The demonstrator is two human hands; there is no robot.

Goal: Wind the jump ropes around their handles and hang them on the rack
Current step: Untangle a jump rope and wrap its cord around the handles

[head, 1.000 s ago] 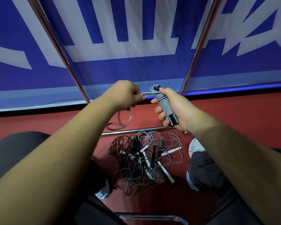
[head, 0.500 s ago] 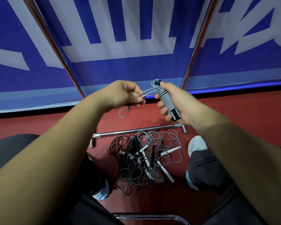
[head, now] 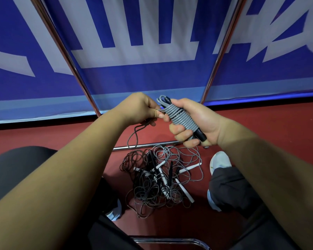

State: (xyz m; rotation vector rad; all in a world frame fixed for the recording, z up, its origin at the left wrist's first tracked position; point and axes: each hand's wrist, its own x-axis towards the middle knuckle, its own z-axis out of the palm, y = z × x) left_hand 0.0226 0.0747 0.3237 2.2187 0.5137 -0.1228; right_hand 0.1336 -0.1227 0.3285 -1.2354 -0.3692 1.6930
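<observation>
While a tangled pile of ropes (head: 161, 179) waits unwound on the red floor, the right hand (head: 202, 121) grips 1 handle bundle (head: 181, 118), nearly covered in grey coils, above the pile. The left hand (head: 139, 109) pinches its loose tail (head: 134, 134). The bundle slants upper left to lower right, black butt toward the right wrist. Hanging apparently remains.

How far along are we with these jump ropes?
Done: gray rope coils cover most of the black handles in the right hand. In hand: the left hand pinches the last slack, a short loop dangling. Left: finish, hang it on the rack, then the tangled pile on the floor.
</observation>
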